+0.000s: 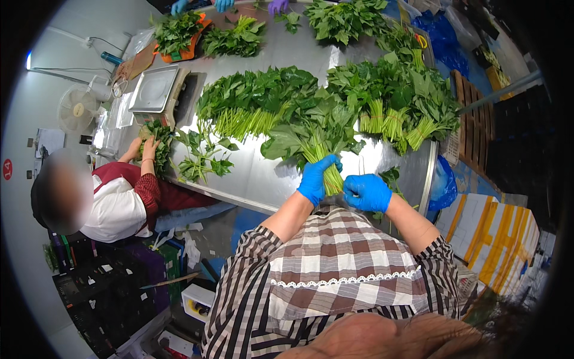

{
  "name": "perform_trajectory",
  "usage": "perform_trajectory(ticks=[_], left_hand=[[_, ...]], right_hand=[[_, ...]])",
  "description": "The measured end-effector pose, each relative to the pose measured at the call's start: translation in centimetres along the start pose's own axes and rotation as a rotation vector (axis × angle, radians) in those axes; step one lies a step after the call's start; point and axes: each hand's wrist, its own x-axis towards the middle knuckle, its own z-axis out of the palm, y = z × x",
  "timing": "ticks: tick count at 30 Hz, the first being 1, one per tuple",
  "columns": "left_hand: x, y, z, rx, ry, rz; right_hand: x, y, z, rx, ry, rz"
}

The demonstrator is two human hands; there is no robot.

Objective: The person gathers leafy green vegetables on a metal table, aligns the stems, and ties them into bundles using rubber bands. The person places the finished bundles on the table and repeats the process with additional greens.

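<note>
My left hand (317, 178), in a blue glove, is wrapped around the stems of a bunch of leafy greens (316, 146), whose leaves point away from me. What looks like a thin band circles the stems near their cut ends. My right hand (367, 192), also blue-gloved, is closed beside the stem ends; whether its fingers hold part of the band cannot be made out. Beyond lies a wide pile of loose greens (258, 96) with stems towards me. To the right are several banded bunches (394, 121). Loose sprigs (204, 157) lie on the metal table (258, 175) at the left.
A co-worker at the left handles greens beside a scale (154, 89). Other gloved hands show at the far edge, near an orange basket (190, 51) of greens. White foam boxes with yellow tape (493, 238), a blue plastic bag (444, 184) and a wooden pallet (473, 121) are at the right.
</note>
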Motion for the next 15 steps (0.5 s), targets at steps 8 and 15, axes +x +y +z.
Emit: perform_trajectory(ticks=[8, 15], left_hand=[[-0.3, 0.7, 0.3, 0.110, 0.014, 0.127], [0.4, 0.5, -0.7, -0.026, 0.072, 0.030]], right_hand=[[0.1, 0.2, 0.3, -0.011, -0.001, -0.058], [0.3, 0.6, 0.7, -0.039, 0.055, -0.118]])
